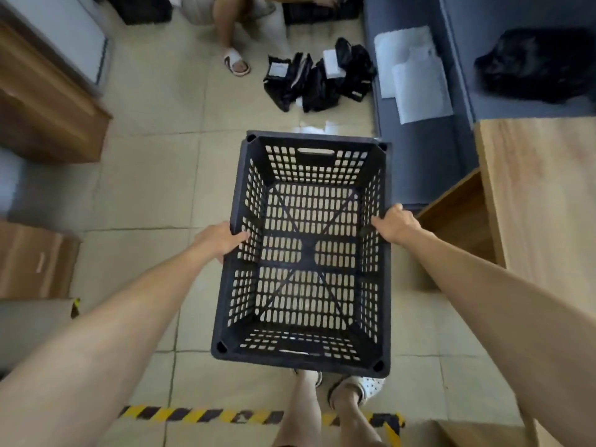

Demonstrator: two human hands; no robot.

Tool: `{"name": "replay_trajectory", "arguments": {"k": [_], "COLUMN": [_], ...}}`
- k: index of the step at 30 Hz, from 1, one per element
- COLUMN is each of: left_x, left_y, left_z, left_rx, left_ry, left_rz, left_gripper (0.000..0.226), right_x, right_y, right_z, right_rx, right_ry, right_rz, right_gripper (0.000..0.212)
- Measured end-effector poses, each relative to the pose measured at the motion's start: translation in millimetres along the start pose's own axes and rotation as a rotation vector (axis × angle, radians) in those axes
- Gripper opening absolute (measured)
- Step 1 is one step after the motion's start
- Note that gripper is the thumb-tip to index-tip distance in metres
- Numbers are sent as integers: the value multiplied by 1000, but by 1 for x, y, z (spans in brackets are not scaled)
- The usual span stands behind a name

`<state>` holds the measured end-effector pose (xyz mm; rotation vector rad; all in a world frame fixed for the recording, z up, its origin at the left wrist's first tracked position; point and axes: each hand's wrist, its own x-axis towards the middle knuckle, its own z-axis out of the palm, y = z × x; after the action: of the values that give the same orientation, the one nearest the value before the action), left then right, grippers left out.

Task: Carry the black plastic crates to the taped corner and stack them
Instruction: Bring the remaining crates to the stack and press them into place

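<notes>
An empty black plastic crate (309,253) with slotted walls and floor hangs in front of me above the tiled floor. My left hand (222,240) grips its left rim, fingers curled over the edge into the crate. My right hand (395,225) grips the right rim the same way. Yellow-and-black striped tape (200,414) runs across the floor just below the crate, near my feet, and turns a corner at the lower right. More black crates (319,11) stand at the far top, partly cut off by the frame.
A wooden table (541,201) stands to the right, a blue sofa (429,150) beyond it with white sheets and a black bag. Black packets (319,79) lie on the floor ahead. A seated person's leg (232,43) is at the top. Wooden cabinets (48,101) line the left.
</notes>
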<state>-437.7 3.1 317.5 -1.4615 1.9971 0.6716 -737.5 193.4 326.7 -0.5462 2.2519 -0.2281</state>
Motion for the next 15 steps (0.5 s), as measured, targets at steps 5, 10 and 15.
{"name": "replay_trajectory", "arguments": {"k": [5, 10, 15], "left_x": [-51, -76, -91], "left_y": [-52, -92, -126], "left_z": [-47, -106, -144], "left_rx": [-115, -70, -62], "left_ry": [86, 274, 352], "left_rz": [-60, -109, -187], "left_gripper": [45, 47, 44], "right_x": [-42, -54, -58], "right_y": [-90, -172, -241], "right_z": [-32, -53, -51], "right_rx": [-172, -324, -467], "right_ry": [4, 40, -5], "right_rz": [-180, -315, -416], "right_gripper": [49, 36, 39]}}
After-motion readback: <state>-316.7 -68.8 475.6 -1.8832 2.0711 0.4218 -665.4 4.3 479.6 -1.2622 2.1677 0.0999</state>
